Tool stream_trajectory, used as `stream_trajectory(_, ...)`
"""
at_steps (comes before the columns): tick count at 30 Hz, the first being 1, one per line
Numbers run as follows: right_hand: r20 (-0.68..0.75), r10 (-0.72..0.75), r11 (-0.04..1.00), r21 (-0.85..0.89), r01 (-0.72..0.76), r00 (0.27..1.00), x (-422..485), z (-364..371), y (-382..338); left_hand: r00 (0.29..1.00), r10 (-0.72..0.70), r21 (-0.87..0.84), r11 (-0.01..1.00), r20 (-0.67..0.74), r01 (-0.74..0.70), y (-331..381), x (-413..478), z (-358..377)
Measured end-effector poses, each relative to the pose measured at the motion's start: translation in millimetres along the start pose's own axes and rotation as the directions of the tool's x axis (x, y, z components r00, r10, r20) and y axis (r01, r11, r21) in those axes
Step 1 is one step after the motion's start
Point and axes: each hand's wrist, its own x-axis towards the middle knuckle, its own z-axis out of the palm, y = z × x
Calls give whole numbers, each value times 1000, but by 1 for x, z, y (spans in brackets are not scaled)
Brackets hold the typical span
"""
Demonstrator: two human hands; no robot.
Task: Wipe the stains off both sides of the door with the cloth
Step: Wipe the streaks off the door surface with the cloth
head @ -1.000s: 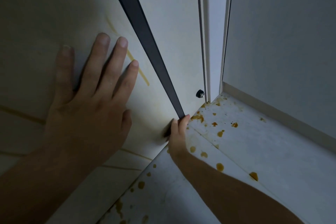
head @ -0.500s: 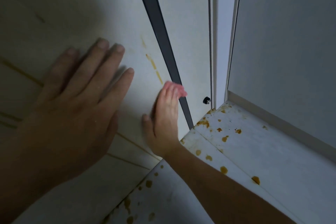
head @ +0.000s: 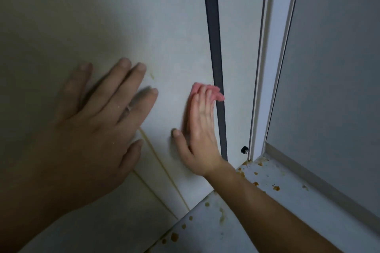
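Note:
A white door (head: 168,26) fills the left and middle of the view, with a dark strip (head: 213,47) along its edge. My left hand (head: 98,121) lies flat on the door face, fingers spread. My right hand (head: 201,129) presses a pink cloth (head: 205,90) flat against the door beside the dark strip, fingers straight; only the cloth's top shows past my fingertips. Faint yellow-brown streaks (head: 162,170) run down the door between and below my hands, and a small one (head: 152,76) sits near my left fingertips.
The white floor (head: 287,201) at lower right is dotted with brown spots (head: 275,188). A white door frame (head: 271,68) and a grey wall (head: 337,68) stand to the right. A small black stopper (head: 244,149) sits at the frame's base.
My right hand has come up from the door's bottom corner and now presses the pink cloth higher on the door face. The view has swung, so the door edge stands more upright.

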Motion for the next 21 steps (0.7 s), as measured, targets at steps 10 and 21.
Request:
stream_trajectory(10, 75, -140, 983, -111, 148, 987, 48, -13, -29, 990, -43, 83, 995, -135, 54, -32, 12, -21)
stream_trajectory(21, -23, -235, 969, -85, 232, 972, 90, -19, -43, 988, -31, 33, 999, -153, 36, -39, 10, -31)
